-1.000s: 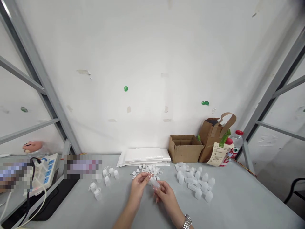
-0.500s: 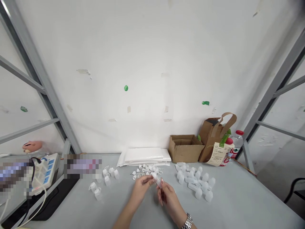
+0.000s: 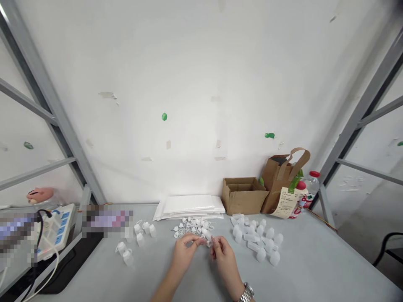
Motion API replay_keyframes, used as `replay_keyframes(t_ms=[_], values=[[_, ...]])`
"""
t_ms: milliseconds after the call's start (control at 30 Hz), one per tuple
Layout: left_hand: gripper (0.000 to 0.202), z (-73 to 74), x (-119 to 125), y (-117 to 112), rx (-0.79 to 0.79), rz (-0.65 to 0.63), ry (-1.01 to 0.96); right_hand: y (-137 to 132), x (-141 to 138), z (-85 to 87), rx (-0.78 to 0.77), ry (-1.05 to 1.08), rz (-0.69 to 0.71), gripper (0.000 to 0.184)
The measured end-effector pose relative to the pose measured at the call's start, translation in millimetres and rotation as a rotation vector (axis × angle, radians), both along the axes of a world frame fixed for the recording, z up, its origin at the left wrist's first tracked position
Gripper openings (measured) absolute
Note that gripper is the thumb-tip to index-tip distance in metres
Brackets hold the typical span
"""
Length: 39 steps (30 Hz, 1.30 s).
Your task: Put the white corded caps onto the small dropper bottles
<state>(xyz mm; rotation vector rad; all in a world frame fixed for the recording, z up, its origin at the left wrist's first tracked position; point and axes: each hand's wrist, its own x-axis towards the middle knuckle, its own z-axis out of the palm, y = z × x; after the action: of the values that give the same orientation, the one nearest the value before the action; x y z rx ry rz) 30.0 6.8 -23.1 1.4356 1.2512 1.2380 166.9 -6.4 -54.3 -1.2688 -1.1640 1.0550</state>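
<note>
Right hand (image 3: 224,260), metal wristwatch (image 3: 247,292) on its wrist, and left hand (image 3: 185,251): together, fingertips at 1 translucent plastic bottle (image 3: 207,237); grip cannot be told. White plastic caps (image 3: 192,226): heaped just behind bottle. Translucent bottles (image 3: 255,239): grouped right of it. Stacked white mailers (image 3: 189,204), cardboard box (image 3: 243,196): farther behind it.

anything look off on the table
Beside the heap of white caps, several translucent plastic bottles lie on their sides while others stand upright, so they look unsorted. No damage or spill shows.
</note>
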Motion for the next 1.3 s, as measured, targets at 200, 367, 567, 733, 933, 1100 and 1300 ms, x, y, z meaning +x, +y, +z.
replay_keyframes(t_ms=[200, 367, 567, 733, 933, 1100, 1300], values=[[0.031, -4.4, -4, 6, -0.132, -0.002, -0.216, 2, 5, 6.8, 0.033, 0.091, -0.013, 0.050], [0.042, -10.5, -13, 12, -0.327, 0.050, -0.625, 0, 4, 6.1, 0.076, 0.124, -0.009, 0.046], [0.020, -10.2, -14, 12, -0.422, 0.066, -0.783, -2, 2, -3.5, 0.080, 0.035, 0.033, 0.040], [0.014, -8.0, -13, 11, -0.416, 0.048, -0.813, -4, 0, -2.6, 0.087, -0.026, 0.066, 0.038], [0.010, -9.9, -16, 14, -0.452, 0.122, -0.833, -11, -3, 4.7, 0.121, -0.107, 0.063, 0.035], [0.005, -10.2, -17, 15, -0.476, 0.152, -0.844, -13, -3, 7.8, 0.123, -0.152, 0.095, 0.035], [0.010, -6.8, -13, 12, -0.443, 0.057, -0.827, -14, -3, 7.2, 0.137, -0.156, 0.088, 0.034]])
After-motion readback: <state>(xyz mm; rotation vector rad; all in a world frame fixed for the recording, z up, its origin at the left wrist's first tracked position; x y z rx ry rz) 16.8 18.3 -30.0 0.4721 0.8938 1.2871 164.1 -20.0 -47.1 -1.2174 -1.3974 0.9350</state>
